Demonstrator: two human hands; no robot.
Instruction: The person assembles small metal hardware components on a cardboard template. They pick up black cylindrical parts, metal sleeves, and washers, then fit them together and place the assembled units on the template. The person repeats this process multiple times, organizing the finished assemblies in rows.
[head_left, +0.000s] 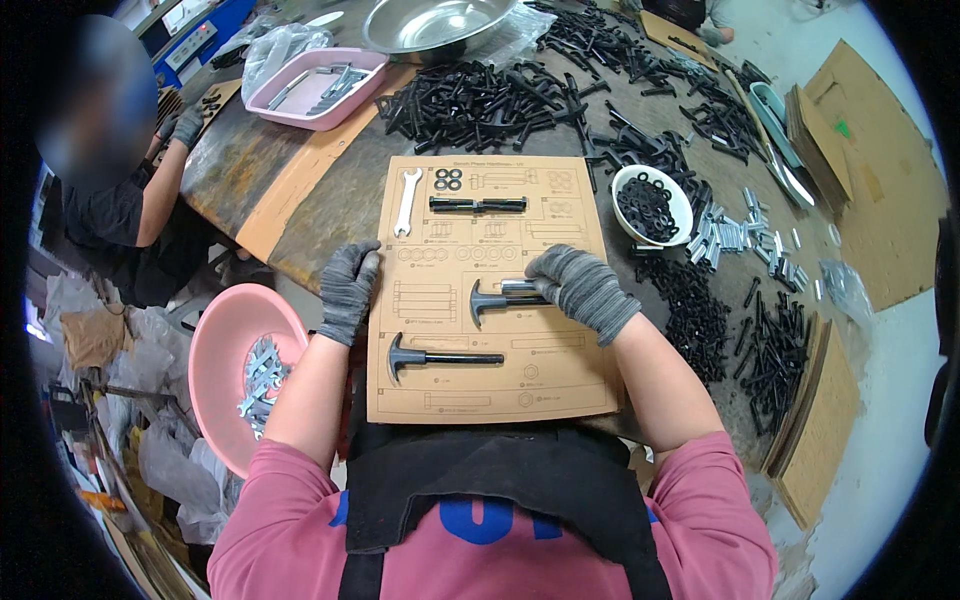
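A brown cardboard sheet (440, 330) with printed part outlines lies in front of me. At its left edge my left hand (348, 292), in a grey glove, grips the border. My right hand (583, 292), gloved too, is over the right side, its fingers closed on a short silver tube (518, 286). Just below that tube lies a black T-shaped hook bolt (480, 303), its shaft end under my fingers. A second T-shaped bolt (450, 358) rests lower down. Farther up are an open-end wrench (407, 202), several black washers (448, 180) and a black threaded rod (478, 205).
A white bowl of black rings (648, 205) stands right of the sheet, among silver sleeves (722, 235) and heaped black bolts (480, 105). A pink basin (210, 350) with wrenches is at left. Beyond are a pink tray (345, 110), a steel bowl (440, 25) and another person (110, 210).
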